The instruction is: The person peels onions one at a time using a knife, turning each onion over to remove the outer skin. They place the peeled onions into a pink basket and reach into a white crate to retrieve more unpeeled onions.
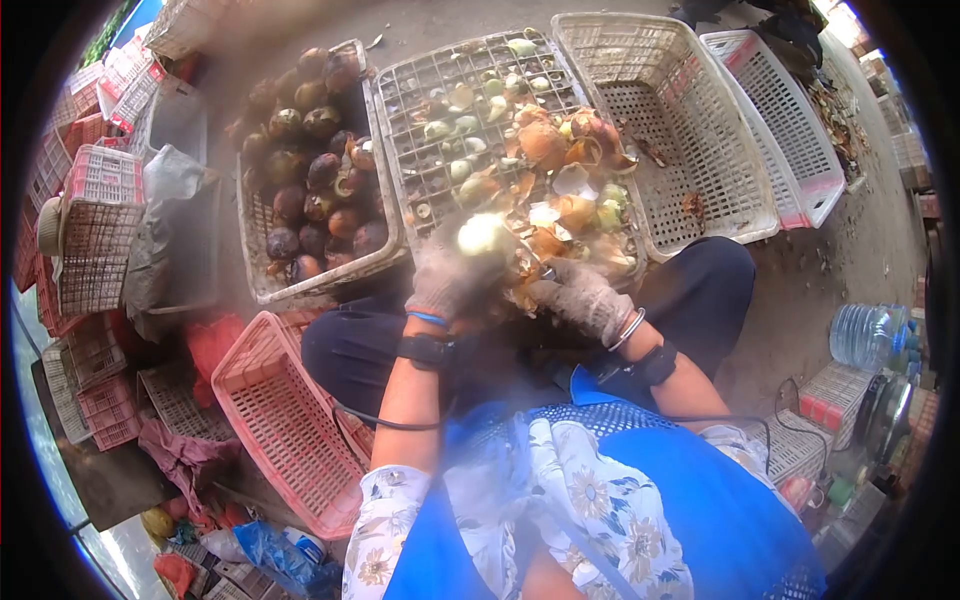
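Note:
My left hand (443, 278), in a dirty knitted glove, is closed around a pale peeled onion (483, 233) over the near edge of a grid-topped crate (405, 130). Close beside it, my right hand (590, 298), gloved too, has its fingers curled in. A small dark bit shows at its fingertips, but I cannot make out what it is. Loose brown onion skins (522, 268) hang between the hands. On the grid lie more skins, a brown onion (541, 145) and several pale cut ends (466, 125).
Left of the grid stands a crate of unpeeled onions (322, 170). At right, a white crate (690, 190) holds a few brown scraps, beside another crate (785, 130). A pink crate (290, 420) is by my left leg. A water bottle (868, 335) stands far right.

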{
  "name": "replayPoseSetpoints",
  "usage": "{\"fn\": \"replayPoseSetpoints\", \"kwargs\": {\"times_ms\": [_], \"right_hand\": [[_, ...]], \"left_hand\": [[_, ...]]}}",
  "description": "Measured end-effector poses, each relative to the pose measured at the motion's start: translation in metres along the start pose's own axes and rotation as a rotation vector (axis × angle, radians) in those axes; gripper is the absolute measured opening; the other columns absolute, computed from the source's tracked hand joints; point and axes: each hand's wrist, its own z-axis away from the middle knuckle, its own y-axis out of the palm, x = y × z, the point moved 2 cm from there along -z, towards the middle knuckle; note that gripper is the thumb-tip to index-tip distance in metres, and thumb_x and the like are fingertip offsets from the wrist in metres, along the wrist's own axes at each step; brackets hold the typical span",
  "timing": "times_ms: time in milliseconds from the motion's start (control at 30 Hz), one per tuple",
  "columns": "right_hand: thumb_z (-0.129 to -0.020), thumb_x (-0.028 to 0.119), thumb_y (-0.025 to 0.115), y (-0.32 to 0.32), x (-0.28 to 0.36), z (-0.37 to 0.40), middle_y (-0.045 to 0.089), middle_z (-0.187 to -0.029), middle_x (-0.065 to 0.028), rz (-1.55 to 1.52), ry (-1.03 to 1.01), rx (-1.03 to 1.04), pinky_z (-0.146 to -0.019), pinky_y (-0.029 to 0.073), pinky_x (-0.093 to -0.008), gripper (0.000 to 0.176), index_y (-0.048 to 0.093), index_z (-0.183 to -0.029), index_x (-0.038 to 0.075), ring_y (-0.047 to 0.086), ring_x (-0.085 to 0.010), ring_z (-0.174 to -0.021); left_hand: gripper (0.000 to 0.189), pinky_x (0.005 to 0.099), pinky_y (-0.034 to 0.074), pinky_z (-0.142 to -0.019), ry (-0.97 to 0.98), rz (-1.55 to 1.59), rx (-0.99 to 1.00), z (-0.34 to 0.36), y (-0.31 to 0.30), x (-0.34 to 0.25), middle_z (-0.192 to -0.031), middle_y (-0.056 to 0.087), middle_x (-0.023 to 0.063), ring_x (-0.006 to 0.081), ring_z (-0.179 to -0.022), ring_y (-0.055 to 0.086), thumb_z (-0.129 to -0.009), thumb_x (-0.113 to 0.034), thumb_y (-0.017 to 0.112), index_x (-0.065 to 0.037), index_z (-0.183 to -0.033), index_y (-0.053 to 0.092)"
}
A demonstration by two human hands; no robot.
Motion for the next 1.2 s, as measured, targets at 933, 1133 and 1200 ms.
{"fn": "replayPoseSetpoints", "kwargs": {"times_ms": [933, 1133, 1200], "right_hand": [[-0.090, 0.031, 0.060, -0.003, -0.014, 0.004, 0.062, -0.072, -0.0037, -0.420, 0.454, 0.345, -0.053, 0.050, -0.0317, 0.027, 0.065, -0.093, 0.005, 0.061, -0.0159, -0.057], [-0.091, 0.033, 0.061, 0.013, -0.042, -0.002, 0.067, -0.076, -0.0057, 0.097, -0.231, -0.058, -0.047, 0.049, -0.0273, 0.026, 0.068, -0.095, 0.008, 0.061, -0.0125, -0.053], [-0.090, 0.032, 0.060, 0.001, -0.018, -0.003, 0.066, -0.074, -0.0073, -0.408, 0.470, 0.276, -0.046, 0.047, -0.0264, 0.026, 0.068, -0.093, 0.007, 0.060, -0.0123, -0.052]], "left_hand": [[0.060, 0.0427, 0.050, -0.092, 0.555, -0.482, -0.100, 0.005, 0.008, -0.008, -0.120, 0.058, 0.0162, 0.0365, -0.110, 0.057, -0.069, -0.026, 0.081, -0.010, -0.123, 0.059], [0.060, 0.0442, 0.052, -0.088, 0.626, -0.551, -0.143, 0.005, 0.016, -0.022, -0.124, 0.055, 0.0174, 0.0379, -0.107, 0.060, -0.069, -0.023, 0.078, -0.014, -0.124, 0.059], [0.057, 0.0451, 0.052, -0.087, 0.542, -0.596, -0.110, 0.004, 0.018, -0.023, -0.123, 0.056, 0.0180, 0.0378, -0.108, 0.060, -0.069, -0.023, 0.077, -0.013, -0.123, 0.060]]}}
